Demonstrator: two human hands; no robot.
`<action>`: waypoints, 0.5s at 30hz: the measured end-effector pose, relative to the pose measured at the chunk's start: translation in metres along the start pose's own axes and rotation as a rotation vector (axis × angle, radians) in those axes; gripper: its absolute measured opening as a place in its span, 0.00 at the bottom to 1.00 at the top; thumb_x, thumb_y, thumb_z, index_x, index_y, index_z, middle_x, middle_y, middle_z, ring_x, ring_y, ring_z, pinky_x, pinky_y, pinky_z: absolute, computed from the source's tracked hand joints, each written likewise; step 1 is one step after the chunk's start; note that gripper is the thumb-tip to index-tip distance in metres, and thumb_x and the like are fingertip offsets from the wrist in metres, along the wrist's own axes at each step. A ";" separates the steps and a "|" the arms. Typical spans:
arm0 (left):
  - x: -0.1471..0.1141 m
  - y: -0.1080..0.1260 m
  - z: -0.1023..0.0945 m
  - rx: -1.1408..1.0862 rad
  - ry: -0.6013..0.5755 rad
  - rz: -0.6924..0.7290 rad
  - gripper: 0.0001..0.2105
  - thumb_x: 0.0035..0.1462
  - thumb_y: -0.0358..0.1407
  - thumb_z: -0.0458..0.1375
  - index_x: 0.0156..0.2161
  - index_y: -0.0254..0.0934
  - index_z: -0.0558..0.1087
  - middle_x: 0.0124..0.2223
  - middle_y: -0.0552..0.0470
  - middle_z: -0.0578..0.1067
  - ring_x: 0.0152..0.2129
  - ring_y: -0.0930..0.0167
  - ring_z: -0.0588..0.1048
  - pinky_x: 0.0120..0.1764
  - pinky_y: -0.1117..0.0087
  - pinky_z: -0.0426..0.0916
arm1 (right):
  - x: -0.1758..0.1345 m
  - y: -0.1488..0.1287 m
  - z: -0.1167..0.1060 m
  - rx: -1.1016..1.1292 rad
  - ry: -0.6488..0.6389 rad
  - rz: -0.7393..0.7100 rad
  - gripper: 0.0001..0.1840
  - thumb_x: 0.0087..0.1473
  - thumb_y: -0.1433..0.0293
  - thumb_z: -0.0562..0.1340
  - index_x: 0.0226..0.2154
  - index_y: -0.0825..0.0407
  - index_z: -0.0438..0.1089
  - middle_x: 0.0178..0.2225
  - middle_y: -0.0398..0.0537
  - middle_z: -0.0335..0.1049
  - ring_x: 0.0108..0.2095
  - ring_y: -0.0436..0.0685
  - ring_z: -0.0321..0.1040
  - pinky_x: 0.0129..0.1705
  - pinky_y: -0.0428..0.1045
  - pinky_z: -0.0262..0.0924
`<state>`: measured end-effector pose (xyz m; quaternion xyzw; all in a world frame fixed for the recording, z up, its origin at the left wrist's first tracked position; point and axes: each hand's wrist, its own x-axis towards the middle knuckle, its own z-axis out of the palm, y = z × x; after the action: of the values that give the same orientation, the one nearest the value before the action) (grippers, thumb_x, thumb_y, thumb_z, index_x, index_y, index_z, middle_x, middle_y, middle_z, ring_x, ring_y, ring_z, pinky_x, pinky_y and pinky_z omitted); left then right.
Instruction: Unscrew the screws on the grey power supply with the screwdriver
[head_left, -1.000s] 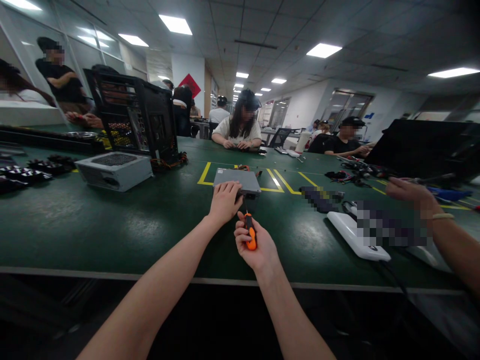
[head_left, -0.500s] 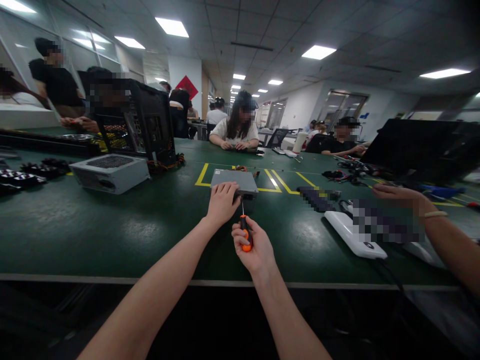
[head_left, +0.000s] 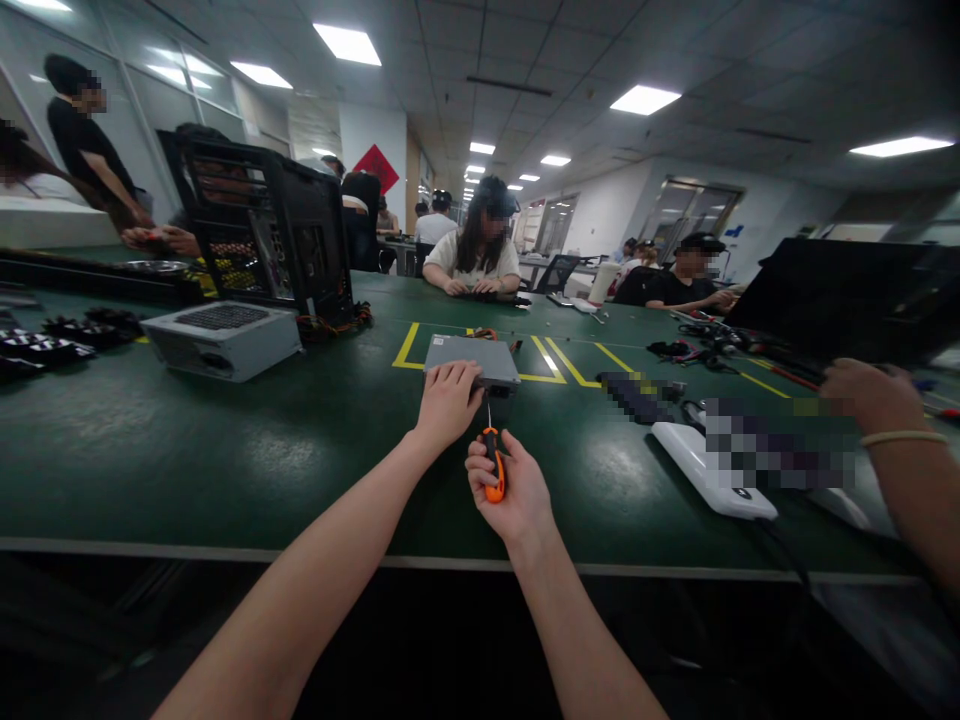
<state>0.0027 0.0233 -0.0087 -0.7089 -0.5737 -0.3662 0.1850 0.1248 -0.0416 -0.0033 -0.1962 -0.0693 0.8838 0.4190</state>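
A grey metal computer power supply (head_left: 480,352) lies on the green table before me, cables at its far side. My left hand (head_left: 448,402) rests over its near left edge, fingers on top and thumb down by the front face, gripping it. Closed round the orange and black handle of a screwdriver (head_left: 495,480) is my right hand (head_left: 517,488). The thin shaft points away from me to the unit's front face. Whether the tip sits in a screw is too small to tell.
On the left stand a second power supply (head_left: 225,338) and a black computer case (head_left: 262,230). A white power bank-like device (head_left: 709,470) lies right, beside another person's hand (head_left: 874,400). Further right is a dark monitor (head_left: 847,300). Someone sits opposite (head_left: 472,250).
My hands keep their hold, and the screwdriver handle looks turned a little. The neighbour's hand at right has moved further right. The view has shifted slightly.
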 end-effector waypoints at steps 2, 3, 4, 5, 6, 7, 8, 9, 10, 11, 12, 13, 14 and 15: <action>0.000 0.000 0.000 0.000 0.002 -0.001 0.12 0.56 0.34 0.50 0.46 0.40 0.65 0.51 0.50 0.68 0.48 0.65 0.63 0.50 0.62 0.55 | 0.001 0.000 0.000 -0.011 -0.002 0.000 0.12 0.59 0.67 0.47 0.30 0.57 0.59 0.22 0.41 0.56 0.17 0.41 0.52 0.12 0.35 0.48; 0.000 0.000 0.000 -0.001 0.002 -0.002 0.12 0.56 0.34 0.50 0.47 0.40 0.65 0.51 0.51 0.68 0.48 0.65 0.63 0.50 0.62 0.55 | 0.001 0.000 -0.001 -0.012 0.000 -0.002 0.11 0.59 0.68 0.47 0.31 0.57 0.59 0.22 0.41 0.56 0.17 0.41 0.52 0.12 0.35 0.48; 0.000 0.000 0.000 -0.002 0.002 -0.001 0.12 0.56 0.34 0.50 0.47 0.39 0.65 0.51 0.51 0.68 0.48 0.65 0.63 0.50 0.62 0.55 | 0.002 -0.001 -0.002 -0.011 0.005 -0.004 0.11 0.59 0.68 0.47 0.31 0.57 0.60 0.22 0.40 0.56 0.16 0.41 0.52 0.12 0.35 0.48; 0.000 -0.001 0.001 -0.003 0.003 -0.001 0.12 0.56 0.34 0.50 0.47 0.39 0.65 0.51 0.50 0.68 0.48 0.65 0.63 0.50 0.62 0.55 | 0.002 -0.001 -0.003 -0.006 0.011 -0.006 0.11 0.59 0.68 0.47 0.31 0.57 0.60 0.21 0.40 0.56 0.16 0.41 0.51 0.12 0.35 0.48; 0.000 -0.001 0.001 -0.004 0.005 0.001 0.12 0.56 0.34 0.50 0.46 0.39 0.65 0.51 0.50 0.68 0.48 0.65 0.63 0.50 0.62 0.55 | 0.003 -0.001 -0.004 0.000 0.015 -0.009 0.11 0.59 0.68 0.47 0.32 0.57 0.60 0.21 0.39 0.56 0.16 0.41 0.52 0.12 0.35 0.48; 0.000 -0.001 0.001 -0.005 0.006 0.001 0.12 0.56 0.34 0.50 0.46 0.39 0.65 0.51 0.50 0.68 0.48 0.65 0.63 0.50 0.62 0.55 | 0.003 -0.001 -0.004 0.004 0.018 -0.007 0.12 0.59 0.68 0.47 0.32 0.57 0.61 0.21 0.39 0.56 0.16 0.41 0.52 0.12 0.35 0.49; 0.000 -0.001 0.001 -0.005 0.006 0.000 0.12 0.56 0.34 0.50 0.46 0.39 0.65 0.51 0.50 0.68 0.48 0.65 0.63 0.50 0.62 0.55 | 0.003 -0.001 -0.005 0.007 0.019 -0.003 0.12 0.60 0.68 0.47 0.33 0.57 0.61 0.21 0.39 0.56 0.16 0.41 0.52 0.13 0.35 0.51; 0.001 -0.001 0.001 -0.004 0.004 -0.001 0.12 0.56 0.34 0.51 0.46 0.39 0.65 0.51 0.50 0.69 0.48 0.65 0.63 0.50 0.62 0.55 | 0.004 -0.001 -0.005 0.009 0.018 0.001 0.13 0.60 0.69 0.46 0.33 0.58 0.62 0.20 0.39 0.56 0.16 0.41 0.52 0.14 0.35 0.52; 0.001 -0.001 0.001 -0.002 0.000 -0.003 0.12 0.56 0.34 0.51 0.46 0.39 0.65 0.51 0.50 0.69 0.48 0.65 0.63 0.50 0.62 0.55 | 0.004 -0.001 -0.006 0.009 0.017 0.004 0.13 0.60 0.69 0.46 0.34 0.58 0.62 0.21 0.39 0.57 0.16 0.41 0.53 0.14 0.35 0.53; 0.001 -0.001 0.001 0.000 -0.003 -0.005 0.12 0.56 0.34 0.51 0.46 0.39 0.65 0.51 0.50 0.69 0.48 0.65 0.63 0.50 0.62 0.55 | 0.004 -0.001 -0.005 0.008 0.016 0.007 0.13 0.60 0.69 0.46 0.34 0.58 0.62 0.21 0.39 0.57 0.16 0.41 0.53 0.15 0.35 0.53; 0.001 -0.001 0.001 0.002 -0.006 -0.006 0.12 0.56 0.34 0.51 0.46 0.39 0.65 0.51 0.50 0.69 0.48 0.65 0.63 0.50 0.62 0.55 | 0.003 -0.001 -0.005 0.008 0.014 0.009 0.13 0.60 0.69 0.46 0.35 0.58 0.62 0.21 0.39 0.56 0.16 0.41 0.52 0.14 0.34 0.52; 0.001 -0.001 0.001 0.003 -0.006 -0.006 0.12 0.56 0.34 0.51 0.46 0.39 0.65 0.51 0.50 0.68 0.48 0.65 0.63 0.50 0.62 0.55 | 0.003 -0.001 -0.004 0.011 0.013 0.006 0.13 0.60 0.70 0.46 0.35 0.58 0.62 0.20 0.39 0.56 0.16 0.41 0.52 0.14 0.34 0.51; 0.001 -0.001 0.001 0.004 -0.005 -0.005 0.12 0.56 0.34 0.51 0.46 0.39 0.65 0.51 0.50 0.68 0.48 0.65 0.63 0.50 0.62 0.55 | 0.003 -0.001 -0.004 0.018 0.009 0.003 0.13 0.59 0.70 0.46 0.35 0.58 0.62 0.20 0.39 0.55 0.16 0.41 0.52 0.13 0.34 0.50; 0.001 -0.001 0.001 0.004 -0.003 -0.002 0.12 0.56 0.34 0.51 0.46 0.39 0.65 0.51 0.50 0.68 0.48 0.64 0.63 0.50 0.62 0.55 | 0.003 -0.001 -0.003 0.031 0.005 -0.001 0.13 0.59 0.69 0.46 0.35 0.58 0.62 0.21 0.39 0.55 0.16 0.41 0.51 0.13 0.34 0.49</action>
<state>0.0024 0.0246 -0.0090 -0.7082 -0.5756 -0.3643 0.1853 0.1256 -0.0389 -0.0066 -0.1921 -0.0547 0.8840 0.4228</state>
